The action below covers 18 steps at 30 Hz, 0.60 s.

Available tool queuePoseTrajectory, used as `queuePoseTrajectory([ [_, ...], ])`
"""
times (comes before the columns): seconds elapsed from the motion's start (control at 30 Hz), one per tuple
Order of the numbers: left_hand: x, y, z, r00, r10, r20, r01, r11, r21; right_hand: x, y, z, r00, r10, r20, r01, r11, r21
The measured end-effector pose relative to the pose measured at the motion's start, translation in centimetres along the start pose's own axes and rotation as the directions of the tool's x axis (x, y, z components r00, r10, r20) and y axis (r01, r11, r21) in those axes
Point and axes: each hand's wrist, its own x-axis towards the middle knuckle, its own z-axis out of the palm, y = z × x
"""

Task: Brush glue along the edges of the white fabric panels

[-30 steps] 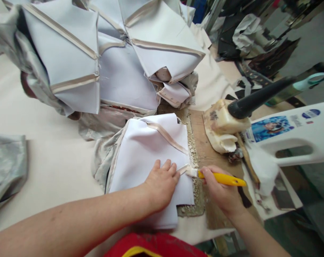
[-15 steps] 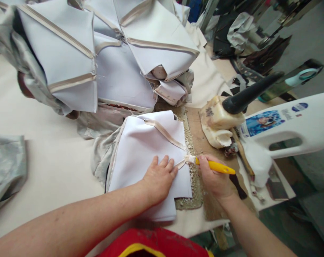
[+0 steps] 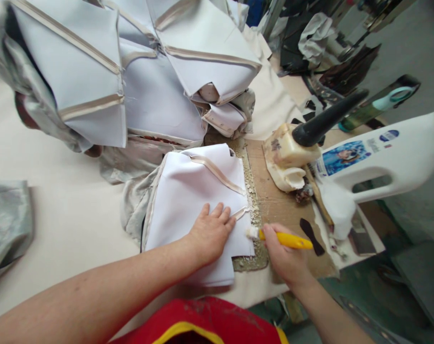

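A white fabric piece [image 3: 188,196] with beige seam strips lies on the table, its right edge over a glue-crusted board [image 3: 254,191]. My left hand [image 3: 213,231] rests flat on the fabric, fingers spread, just left of the lower seam strip [image 3: 241,212]. In my right hand [image 3: 283,251] is a brush [image 3: 288,240] with a yellow handle, gripped near the bristles. Its whitish bristles are at the fabric's right edge, below that strip. Camouflage-patterned cloth [image 3: 136,205] shows along the fabric's left side.
Several sewn white pieces [image 3: 167,95] are heaped at the back. To the right stand a cut-open glue container [image 3: 288,148] with a black spout-like part [image 3: 328,119] and a big white jug [image 3: 389,148]. Cardboard [image 3: 285,205] lies under them. More camouflage cloth [image 3: 9,224] is at the left.
The brush in my right hand has moved down along the fabric's edge, from the lower seam strip to below it. My left hand stays on the fabric. The whole view has shifted slightly.
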Motion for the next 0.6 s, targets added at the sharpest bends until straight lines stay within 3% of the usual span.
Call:
queuePoseTrajectory([
  [0.13,0.0,-0.1,0.2,0.999,0.012,-0.031,-0.011,1.000,0.020,2.9,0.4,0.7,0.991,-0.057,-0.118,0.056,0.998,-0.009],
  [0.2,0.0,-0.1,0.2,0.999,0.012,-0.042,-0.011,1.000,0.022,1.8,0.6,0.8,0.995,-0.066,-0.079,0.064,0.998,-0.024],
  [0.4,0.0,0.0,0.3,0.999,0.017,-0.041,-0.016,1.000,0.025,-5.6,0.3,-0.6,0.994,-0.087,0.073,0.091,0.994,-0.059],
  [0.6,0.0,-0.1,0.7,0.996,0.023,-0.087,-0.019,0.999,0.046,-5.1,0.2,-0.8,0.994,-0.105,-0.040,0.104,0.994,-0.013],
])
